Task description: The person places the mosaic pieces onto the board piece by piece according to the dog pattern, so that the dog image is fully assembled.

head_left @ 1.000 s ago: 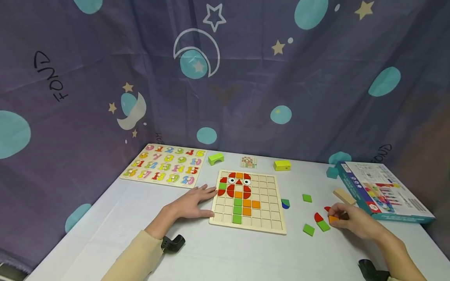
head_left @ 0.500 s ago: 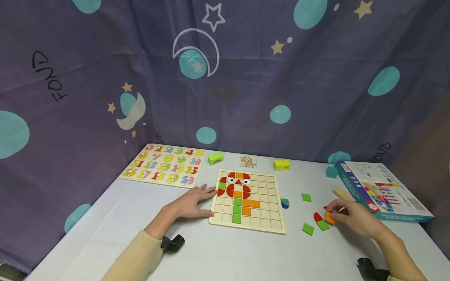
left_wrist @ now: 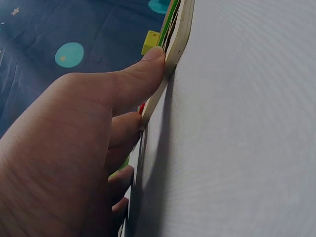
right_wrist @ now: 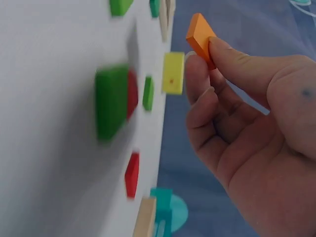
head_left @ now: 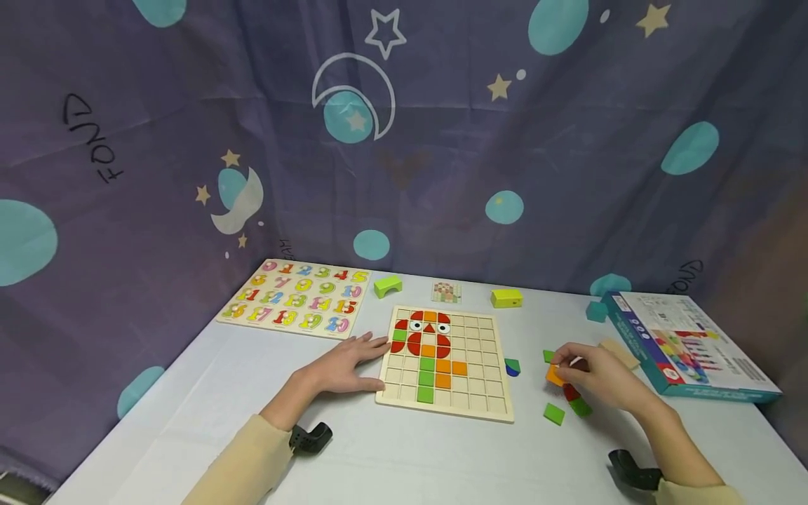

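Observation:
Between thumb and fingertips, my right hand pinches an orange square tile, lifted off the table. Under and around that hand lie a red quarter-round tile and several green square tiles. The wooden grid board carries red, orange and green tiles and two eye pieces, laid out in its upper left and middle. My left hand lies with fingers spread at the board's left edge; its thumb and index fingertips touch that edge in the left wrist view.
A number puzzle lies at the back left. Behind the board are a green arch block, a small pattern card and a yellow block. To the right stand a teal block, a wooden block and a box.
My right hand has lifted the orange tile from beside the red and green tiles and carried it left, toward the board. The left hand has stayed in place.

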A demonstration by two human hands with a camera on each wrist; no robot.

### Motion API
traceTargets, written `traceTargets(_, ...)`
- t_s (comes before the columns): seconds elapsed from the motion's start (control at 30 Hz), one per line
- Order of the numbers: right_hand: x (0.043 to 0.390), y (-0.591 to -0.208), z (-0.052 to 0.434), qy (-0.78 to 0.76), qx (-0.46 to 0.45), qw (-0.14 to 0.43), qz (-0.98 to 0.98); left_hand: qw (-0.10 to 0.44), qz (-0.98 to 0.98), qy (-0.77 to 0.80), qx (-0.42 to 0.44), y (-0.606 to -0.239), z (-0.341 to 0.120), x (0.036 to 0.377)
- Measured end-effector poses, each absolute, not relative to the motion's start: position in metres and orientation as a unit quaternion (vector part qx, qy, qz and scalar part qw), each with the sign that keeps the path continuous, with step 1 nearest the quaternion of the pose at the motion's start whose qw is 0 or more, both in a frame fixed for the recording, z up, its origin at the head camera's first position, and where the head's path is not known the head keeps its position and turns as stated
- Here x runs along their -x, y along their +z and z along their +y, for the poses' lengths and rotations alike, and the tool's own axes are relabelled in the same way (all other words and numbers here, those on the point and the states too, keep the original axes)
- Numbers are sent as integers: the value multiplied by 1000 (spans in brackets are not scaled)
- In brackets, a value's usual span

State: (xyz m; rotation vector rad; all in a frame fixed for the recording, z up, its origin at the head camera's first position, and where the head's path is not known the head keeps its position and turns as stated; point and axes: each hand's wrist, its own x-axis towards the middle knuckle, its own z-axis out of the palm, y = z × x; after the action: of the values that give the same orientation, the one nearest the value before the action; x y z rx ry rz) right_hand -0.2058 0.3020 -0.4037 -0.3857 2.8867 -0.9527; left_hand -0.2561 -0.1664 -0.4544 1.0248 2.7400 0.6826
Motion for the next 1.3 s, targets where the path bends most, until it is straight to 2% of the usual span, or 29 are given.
traceTargets(0.33, 222, -403, 248, -334, 150, 55, 929, 69, 909, 229, -342, -454, -166, 256)
traceTargets(0.77, 234, -412, 189, -330, 255, 70, 906, 69, 907, 228, -347, -456, -166, 258)
traceTargets(1.3, 234, -423, 169, -303, 279, 85, 907, 68, 908, 229, -344, -455, -166, 256)
